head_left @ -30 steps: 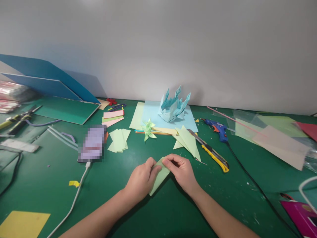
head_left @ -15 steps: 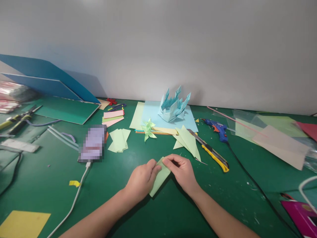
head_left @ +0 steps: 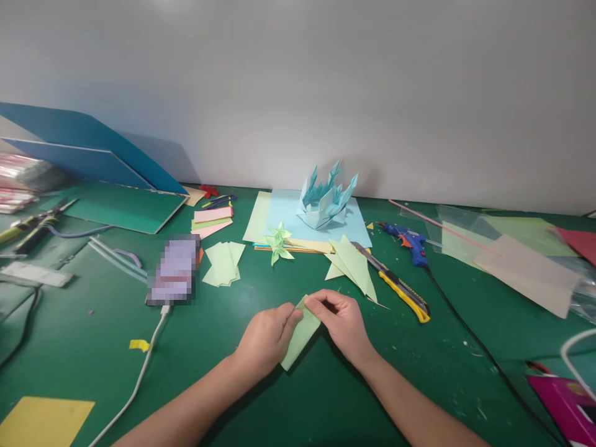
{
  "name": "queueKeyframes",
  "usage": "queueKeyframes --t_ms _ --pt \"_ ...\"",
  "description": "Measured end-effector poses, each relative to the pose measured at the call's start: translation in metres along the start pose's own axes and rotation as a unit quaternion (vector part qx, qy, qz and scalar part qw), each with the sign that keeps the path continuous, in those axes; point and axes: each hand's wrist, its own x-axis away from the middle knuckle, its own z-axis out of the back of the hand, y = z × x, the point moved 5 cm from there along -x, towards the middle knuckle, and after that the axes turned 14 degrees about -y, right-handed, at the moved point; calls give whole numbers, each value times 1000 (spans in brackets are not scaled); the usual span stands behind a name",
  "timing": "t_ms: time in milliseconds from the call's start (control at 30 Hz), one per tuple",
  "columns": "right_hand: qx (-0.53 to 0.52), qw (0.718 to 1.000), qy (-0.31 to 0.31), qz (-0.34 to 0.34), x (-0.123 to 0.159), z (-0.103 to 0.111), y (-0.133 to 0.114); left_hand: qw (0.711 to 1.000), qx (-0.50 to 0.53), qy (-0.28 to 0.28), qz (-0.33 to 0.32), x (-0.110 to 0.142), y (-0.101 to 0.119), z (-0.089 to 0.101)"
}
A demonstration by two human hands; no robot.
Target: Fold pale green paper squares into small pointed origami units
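Note:
A folded strip of light green paper [head_left: 300, 341] is held slantwise between my two hands, low over the green table. My left hand [head_left: 267, 335] grips its left side, thumb on top. At the upper end, my right hand [head_left: 342, 320] pinches the paper's corner between thumb and fingers. The fingers behind the paper are hidden. Beyond my hands lie a light green folded paper flower [head_left: 279, 243], a stack of light green slips [head_left: 224, 264] and some pointed green paper pieces [head_left: 351, 264]. Farther back, a light blue paper crown-like shape [head_left: 326, 202] stands on blue sheets.
Right of my hands lie a yellow utility knife [head_left: 403, 295] and a blue glue gun [head_left: 410, 242] with a black cord. Leftward, a phone [head_left: 174, 270] trails a white cable [head_left: 144, 372]. A blue board [head_left: 93, 155] leans at the back left, near pliers [head_left: 41, 226].
Almost nothing differs. Both hands keep the same grip on the green paper, and the left has shifted down very slightly.

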Motion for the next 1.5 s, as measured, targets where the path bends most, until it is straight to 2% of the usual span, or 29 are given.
queueKeyframes --t_ms 133,333,600,733,867,1233,1400,1500 --pt "-30 999 -4 -10 -1 -1 2 1000 2 16 -5 0 1 0" --pt "-83 995 -14 -61 -3 -2 7 997 8 73 -8 -1 0 6" --pt "-79 993 -2 -85 -4 0 9 996 -14 84 18 -2 -3 12" --pt "-87 991 5 -97 -4 0 12 996 1 86 8 -3 -2 12" --pt "-86 993 4 -82 -5 -2 10 995 22 97 -5 -3 -2 12" --pt "-27 995 -59 -72 -2 -12 7 989 51 136 -6 -2 -4 14" --pt "27 990 -124 -58 1 -23 4 985 56 160 19 -2 -10 18" --pt "61 985 -155 -44 5 -30 0 977 80 196 25 -1 -14 26"
